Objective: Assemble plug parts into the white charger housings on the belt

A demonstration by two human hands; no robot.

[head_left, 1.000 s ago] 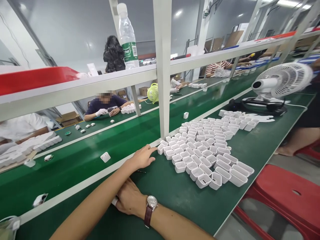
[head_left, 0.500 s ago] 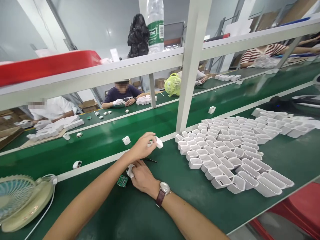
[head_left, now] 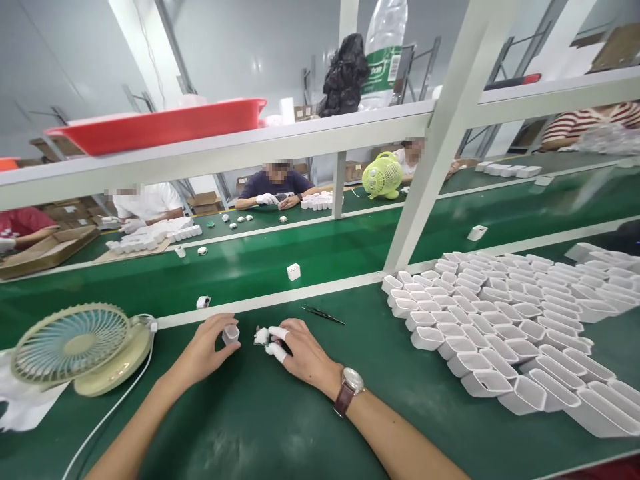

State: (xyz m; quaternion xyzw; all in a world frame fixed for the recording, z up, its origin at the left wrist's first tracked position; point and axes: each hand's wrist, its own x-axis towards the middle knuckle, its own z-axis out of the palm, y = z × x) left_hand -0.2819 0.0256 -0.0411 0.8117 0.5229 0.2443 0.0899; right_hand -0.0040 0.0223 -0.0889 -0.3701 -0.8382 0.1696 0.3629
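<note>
My left hand (head_left: pixel 213 343) grips a small white housing (head_left: pixel 231 335) between thumb and fingers, its open end facing up. To its right, my right hand (head_left: pixel 300 350), with white covers on two fingertips and a watch on the wrist, pinches a small white part with a bit of green circuit board (head_left: pixel 262 337). A narrow gap separates the two held pieces. Black tweezers (head_left: pixel 324 315) lie on the green bench (head_left: pixel 280 427) behind my right hand. Many white housings (head_left: pixel 467 363) stand in rows at the right.
A fan (head_left: pixel 80 343) with a white cable stands at the left. Beyond the bench edge, a green belt (head_left: pixel 250 267) carries a few white pieces. A slanted post (head_left: pixel 435 153) rises behind the bench, joining a shelf (head_left: pixel 300 133) with a red tray (head_left: pixel 165 127). People sit across.
My left hand has moved left and down with the housing, uncrossing from my right. The circuit board piece is now at my right fingertips. The view has shifted left.
</note>
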